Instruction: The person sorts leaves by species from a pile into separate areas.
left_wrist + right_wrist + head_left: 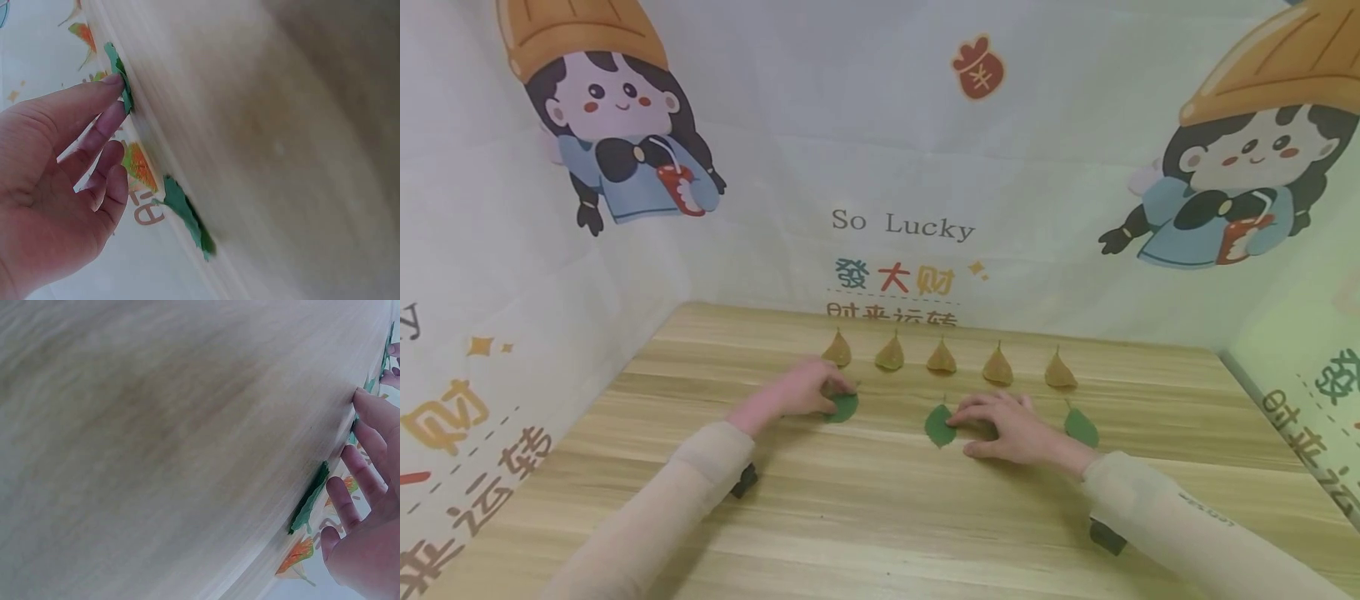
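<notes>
A green leaf [844,407] lies between the thumb and forefinger of my left hand [805,389], which pinches it at its edges. In the left wrist view, the thumb overlaps this upper green leaf [125,84], and another green leaf [187,215] lies below the curled little finger. My right hand [1003,425] has its fingers spread, a fingertip touching the middle green leaf [938,427] while the thumb stands apart from it. Beyond that hand's wrist side, a third green leaf [1082,428] rests on the table; the right wrist view shows this green leaf [309,500] too.
Several yellow-brown leaves stand in a row at the back of the wooden table [850,517], stems pointing away, among them the rightmost brown leaf [1060,371]. My left hand partly covers the leftmost brown leaf [838,350]. A printed white cloth [820,125] hangs around the table.
</notes>
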A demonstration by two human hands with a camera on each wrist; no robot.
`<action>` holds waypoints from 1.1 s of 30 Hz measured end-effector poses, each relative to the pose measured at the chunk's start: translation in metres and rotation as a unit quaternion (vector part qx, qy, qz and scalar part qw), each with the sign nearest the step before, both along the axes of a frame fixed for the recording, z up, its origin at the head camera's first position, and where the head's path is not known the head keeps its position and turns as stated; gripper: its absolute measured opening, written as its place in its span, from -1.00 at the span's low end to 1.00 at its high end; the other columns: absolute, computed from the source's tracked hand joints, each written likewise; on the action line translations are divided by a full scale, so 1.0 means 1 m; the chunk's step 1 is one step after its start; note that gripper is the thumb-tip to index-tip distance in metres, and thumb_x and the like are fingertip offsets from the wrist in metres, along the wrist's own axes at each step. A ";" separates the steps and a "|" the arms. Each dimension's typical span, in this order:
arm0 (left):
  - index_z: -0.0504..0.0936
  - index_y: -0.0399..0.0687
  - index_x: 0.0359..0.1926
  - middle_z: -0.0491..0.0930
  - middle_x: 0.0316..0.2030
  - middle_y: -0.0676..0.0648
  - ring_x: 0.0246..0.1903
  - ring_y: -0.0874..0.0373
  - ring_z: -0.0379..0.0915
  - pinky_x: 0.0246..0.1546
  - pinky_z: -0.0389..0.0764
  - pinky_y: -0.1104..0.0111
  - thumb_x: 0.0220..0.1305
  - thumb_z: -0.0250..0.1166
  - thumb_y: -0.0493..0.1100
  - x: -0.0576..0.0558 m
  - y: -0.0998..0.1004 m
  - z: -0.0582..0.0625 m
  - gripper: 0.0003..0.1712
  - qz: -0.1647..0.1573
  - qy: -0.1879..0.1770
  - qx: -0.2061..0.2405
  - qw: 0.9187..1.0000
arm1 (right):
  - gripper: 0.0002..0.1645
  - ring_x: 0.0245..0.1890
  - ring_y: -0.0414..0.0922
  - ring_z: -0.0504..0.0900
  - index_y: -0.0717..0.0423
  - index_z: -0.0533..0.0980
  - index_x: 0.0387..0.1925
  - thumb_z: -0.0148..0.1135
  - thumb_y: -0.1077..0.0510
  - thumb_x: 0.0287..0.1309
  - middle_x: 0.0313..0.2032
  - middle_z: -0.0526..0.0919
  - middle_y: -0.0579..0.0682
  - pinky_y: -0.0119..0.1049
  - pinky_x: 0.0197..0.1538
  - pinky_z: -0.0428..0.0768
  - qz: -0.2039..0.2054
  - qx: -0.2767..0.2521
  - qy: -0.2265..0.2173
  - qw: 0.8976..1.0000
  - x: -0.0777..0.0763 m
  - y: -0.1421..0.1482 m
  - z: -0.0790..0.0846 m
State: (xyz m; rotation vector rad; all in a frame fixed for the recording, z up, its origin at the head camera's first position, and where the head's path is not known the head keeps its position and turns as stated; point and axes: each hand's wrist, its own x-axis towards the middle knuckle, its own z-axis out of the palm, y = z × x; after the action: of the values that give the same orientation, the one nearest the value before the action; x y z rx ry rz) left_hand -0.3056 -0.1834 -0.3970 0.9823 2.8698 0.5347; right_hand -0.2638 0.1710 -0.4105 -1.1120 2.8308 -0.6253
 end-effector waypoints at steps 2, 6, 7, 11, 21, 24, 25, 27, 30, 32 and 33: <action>0.71 -0.15 -0.02 0.71 -0.10 -0.12 -0.09 0.03 0.58 0.07 0.57 0.14 0.02 0.44 -0.30 0.002 0.002 0.000 -0.59 0.007 -0.011 0.006 1.000 | -0.52 0.28 0.19 0.39 -0.13 0.60 0.11 0.39 -0.04 0.12 0.23 0.56 0.06 0.14 0.07 0.21 0.000 0.002 0.002 1.000 0.000 0.000 0.001; 0.70 -0.18 -0.02 0.71 -0.07 -0.14 -0.08 0.03 0.60 0.07 0.61 0.17 0.04 0.44 -0.30 0.004 0.008 0.000 -0.59 0.011 -0.026 0.019 0.999 | -0.51 0.28 0.19 0.39 -0.12 0.60 0.11 0.39 -0.05 0.12 0.23 0.56 0.06 0.13 0.06 0.21 -0.001 0.001 0.000 1.000 0.001 0.000 0.001; 0.70 -0.19 -0.02 0.72 -0.07 -0.15 -0.08 0.02 0.62 0.07 0.62 0.18 0.04 0.44 -0.30 0.004 0.010 0.000 -0.60 0.009 -0.029 0.024 0.999 | -0.52 0.28 0.19 0.38 -0.12 0.60 0.11 0.39 -0.04 0.12 0.23 0.56 0.06 0.12 0.06 0.21 -0.002 0.000 -0.001 1.000 0.001 0.000 0.001; 0.70 -0.20 -0.04 0.73 -0.07 -0.15 -0.07 0.01 0.65 0.06 0.64 0.20 0.07 0.44 -0.31 0.006 0.015 0.000 -0.63 0.007 -0.034 0.037 0.999 | -0.52 0.28 0.19 0.38 -0.12 0.60 0.11 0.39 -0.04 0.12 0.22 0.56 0.05 0.15 0.07 0.19 -0.003 -0.004 -0.004 1.000 0.001 0.000 0.001; 0.73 -0.12 -0.07 0.74 -0.05 -0.11 -0.05 0.03 0.65 0.07 0.63 0.21 0.10 0.44 -0.27 0.009 0.027 -0.001 -0.68 -0.003 -0.039 0.032 0.999 | -0.51 0.28 0.19 0.38 -0.15 0.60 0.11 0.39 -0.07 0.12 0.23 0.56 0.05 0.13 0.07 0.21 -0.002 0.001 -0.006 1.000 0.001 -0.001 0.002; 0.74 -0.07 -0.07 0.73 -0.04 -0.08 -0.05 0.05 0.64 0.05 0.62 0.23 0.10 0.45 -0.23 0.009 0.031 -0.002 -0.68 -0.007 -0.027 0.018 0.999 | -0.51 0.27 0.18 0.39 -0.14 0.60 0.11 0.39 -0.06 0.11 0.23 0.56 0.05 0.11 0.06 0.21 -0.003 0.002 -0.005 1.000 0.000 -0.002 0.001; 0.74 -0.05 -0.06 0.73 -0.03 -0.08 -0.05 0.05 0.63 0.04 0.62 0.24 0.10 0.45 -0.22 0.009 0.032 -0.002 -0.68 -0.006 -0.028 0.016 0.999 | -0.51 0.27 0.18 0.39 -0.13 0.60 0.11 0.40 -0.04 0.11 0.23 0.56 0.05 0.11 0.07 0.21 -0.004 0.001 -0.007 1.000 0.000 -0.002 0.001; 0.74 -0.03 -0.06 0.71 -0.01 -0.07 -0.04 0.06 0.62 0.03 0.62 0.25 0.11 0.45 -0.21 0.009 0.035 -0.002 -0.68 -0.004 -0.031 0.017 0.999 | -0.51 0.26 0.17 0.39 -0.12 0.60 0.11 0.41 -0.03 0.10 0.22 0.57 0.06 0.12 0.07 0.20 -0.005 0.000 -0.005 1.000 0.000 -0.003 0.001; 0.74 -0.03 -0.05 0.70 0.01 -0.07 -0.02 0.06 0.60 0.04 0.61 0.24 0.11 0.44 -0.22 0.010 0.037 -0.002 -0.68 0.001 -0.041 0.026 0.999 | -0.50 0.24 0.15 0.39 -0.11 0.60 0.11 0.41 -0.02 0.09 0.22 0.57 0.05 0.10 0.07 0.20 -0.007 0.001 -0.003 1.000 0.000 -0.003 0.003; 0.74 -0.03 -0.06 0.70 0.01 -0.07 -0.02 0.06 0.60 0.05 0.61 0.24 0.11 0.44 -0.23 0.011 0.038 -0.002 -0.68 0.001 -0.046 0.032 0.998 | -0.50 0.24 0.14 0.40 -0.11 0.60 0.10 0.42 -0.02 0.08 0.22 0.57 0.04 0.09 0.07 0.20 -0.009 0.002 -0.004 1.000 0.000 -0.003 0.003; 0.74 -0.03 -0.06 0.70 0.00 -0.07 -0.03 0.07 0.60 0.05 0.61 0.24 0.11 0.44 -0.24 0.011 0.038 -0.003 -0.69 0.000 -0.046 0.032 0.998 | -0.50 0.24 0.14 0.39 -0.11 0.60 0.10 0.42 -0.01 0.08 0.22 0.57 0.03 0.08 0.07 0.19 -0.010 0.001 -0.007 1.000 0.000 -0.003 0.003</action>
State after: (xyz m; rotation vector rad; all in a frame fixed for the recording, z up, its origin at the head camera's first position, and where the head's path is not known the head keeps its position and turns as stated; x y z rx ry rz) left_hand -0.2947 -0.1452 -0.3995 0.9394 2.7876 0.6583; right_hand -0.2636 0.1681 -0.4077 -1.0749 2.8344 -0.6294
